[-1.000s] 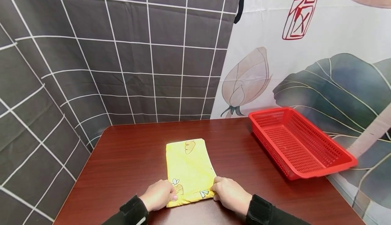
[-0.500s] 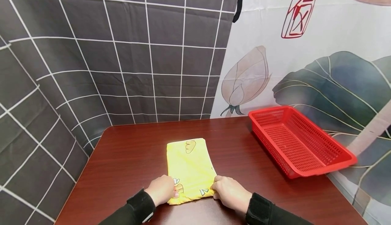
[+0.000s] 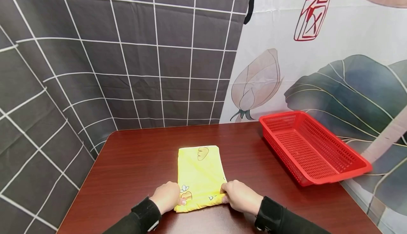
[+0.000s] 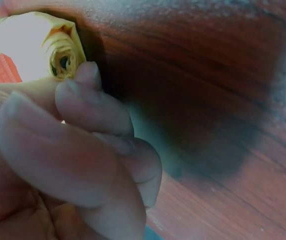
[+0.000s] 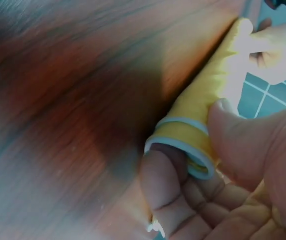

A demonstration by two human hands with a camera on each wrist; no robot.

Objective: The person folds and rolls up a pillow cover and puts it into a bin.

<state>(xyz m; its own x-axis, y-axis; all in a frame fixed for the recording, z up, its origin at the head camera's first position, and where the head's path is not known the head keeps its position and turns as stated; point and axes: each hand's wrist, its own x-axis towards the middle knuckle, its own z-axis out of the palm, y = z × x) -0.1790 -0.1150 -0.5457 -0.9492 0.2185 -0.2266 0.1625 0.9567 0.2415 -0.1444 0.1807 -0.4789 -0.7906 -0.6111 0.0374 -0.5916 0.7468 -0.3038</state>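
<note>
A yellow cloth (image 3: 201,177) with a printed pattern lies on the table, flat at its far part and rolled up along its near edge. My left hand (image 3: 166,197) grips the left end of the roll. In the left wrist view the coiled layers of the roll's end (image 4: 63,57) show just beyond the fingers (image 4: 95,110). My right hand (image 3: 240,197) holds the other end. The right wrist view has its thumb (image 5: 232,135) on top of the yellow roll (image 5: 197,102) and a finger at the pale-edged open end.
A red perforated plastic basket (image 3: 313,153) stands at the right side of the brown wooden table (image 3: 136,160), with nothing in it. Grey checked fabric (image 3: 171,61) hangs behind and to the left, and a flower-printed white sheet (image 3: 264,25) at the right.
The cloth's far part has shifted slightly right. The near edge is rolled a little further, with different print showing on it. Both hands stay at the roll's ends, the left slightly farther right.
</note>
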